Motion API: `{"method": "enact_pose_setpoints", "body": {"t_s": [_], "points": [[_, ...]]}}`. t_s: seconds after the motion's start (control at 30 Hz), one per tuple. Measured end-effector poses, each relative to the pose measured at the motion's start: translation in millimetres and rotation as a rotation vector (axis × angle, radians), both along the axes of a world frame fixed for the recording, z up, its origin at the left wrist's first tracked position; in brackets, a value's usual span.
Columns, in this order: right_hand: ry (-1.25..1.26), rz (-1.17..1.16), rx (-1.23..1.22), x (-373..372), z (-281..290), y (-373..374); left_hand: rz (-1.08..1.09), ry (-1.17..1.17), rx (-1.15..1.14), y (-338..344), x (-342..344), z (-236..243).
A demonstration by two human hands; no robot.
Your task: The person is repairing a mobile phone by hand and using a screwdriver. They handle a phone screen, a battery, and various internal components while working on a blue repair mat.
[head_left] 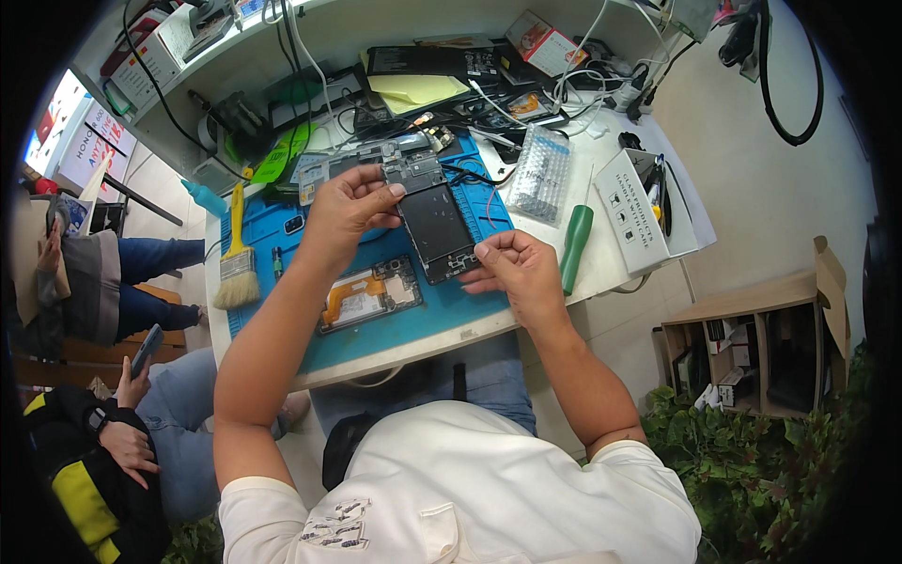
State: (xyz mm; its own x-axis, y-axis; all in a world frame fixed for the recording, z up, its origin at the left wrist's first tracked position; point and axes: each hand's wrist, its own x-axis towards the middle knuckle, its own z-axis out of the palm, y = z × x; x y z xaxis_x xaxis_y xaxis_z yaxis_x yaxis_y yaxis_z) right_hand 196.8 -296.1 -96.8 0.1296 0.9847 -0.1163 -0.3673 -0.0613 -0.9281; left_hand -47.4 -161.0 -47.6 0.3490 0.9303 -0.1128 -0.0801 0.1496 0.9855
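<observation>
Between my two hands is a black opened phone frame (437, 226), tilted above the blue repair mat (440, 316). My left hand (352, 209) pinches its upper left edge. The fingers of my right hand (515, 268) grip its lower right corner. Below it on the mat lies another opened phone body (368, 299) with an orange flex cable. A phone back cover (293, 226) with a camera cutout lies by my left forearm. To the left is a yellow-handled brush (237, 258); right of my right hand lies a green-handled screwdriver (577, 246).
Cables and parts crowd the back of the table (470, 335). Bubble wrap (539, 177) and an open white box (648, 209) stand at the right. A teal bottle (203, 197) is at the left edge. Two people are at the left, one holding a phone (146, 351).
</observation>
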Motion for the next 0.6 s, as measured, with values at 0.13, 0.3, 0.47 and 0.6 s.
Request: {"method": "enact_pose_setpoints", "body": {"t_s": [0.13, 0.3, 0.47, 0.6], "points": [[0.018, -0.022, 0.001, -2.8, -0.5, -0.1, -0.006, 0.000, 0.011, -2.6, 1.2, 2.1], [0.017, -0.044, -0.031, -4.4, 3.9, 0.2, -0.024, -0.007, 0.011, -0.6, -0.9, -1.4], [0.057, -0.020, -0.032, -3.5, 0.8, -1.0, -0.026, -0.003, 0.012, -3.4, 1.5, 2.0], [0.118, 0.013, -0.044, -3.7, -1.9, 0.0, -0.050, -0.057, 0.002, 0.6, -2.2, -5.5]]}}
